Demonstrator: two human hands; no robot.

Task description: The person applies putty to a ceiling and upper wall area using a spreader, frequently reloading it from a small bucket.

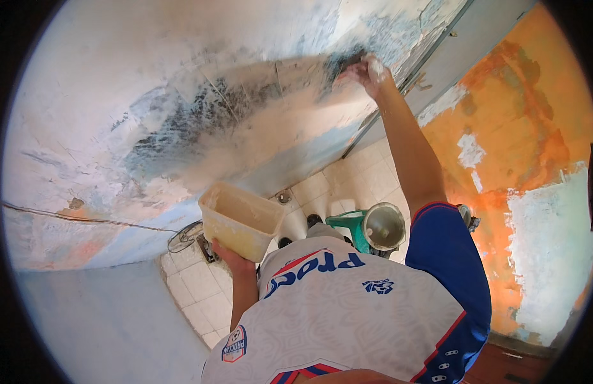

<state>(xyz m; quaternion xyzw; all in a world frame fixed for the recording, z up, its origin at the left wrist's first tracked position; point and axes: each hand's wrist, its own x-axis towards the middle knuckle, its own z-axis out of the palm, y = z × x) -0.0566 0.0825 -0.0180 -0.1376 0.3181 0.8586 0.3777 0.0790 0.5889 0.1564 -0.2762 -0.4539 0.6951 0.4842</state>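
My left hand [234, 257] grips the base of a cream rectangular plastic tub [242, 221], tilted with its opening toward the wall. Pale residue coats the tub's inside walls. Stretched up and forward, my right hand [370, 75] is at the patchy wall [245, 137], beside a dark worn area. White paste smears its fingers and back. The fingers look bent, and whatever they may hold against the wall is hidden. Around the dark area the surface is streaked with whitish and beige coating.
On the tiled floor [207, 301], a grey bucket [384, 227] stands by a green plastic object [349, 222]. A cable [92, 217] runs along the wall to a coil [191, 238] at lower left. A grey door frame [431, 61] and orange peeling wall [527, 121] lie right.
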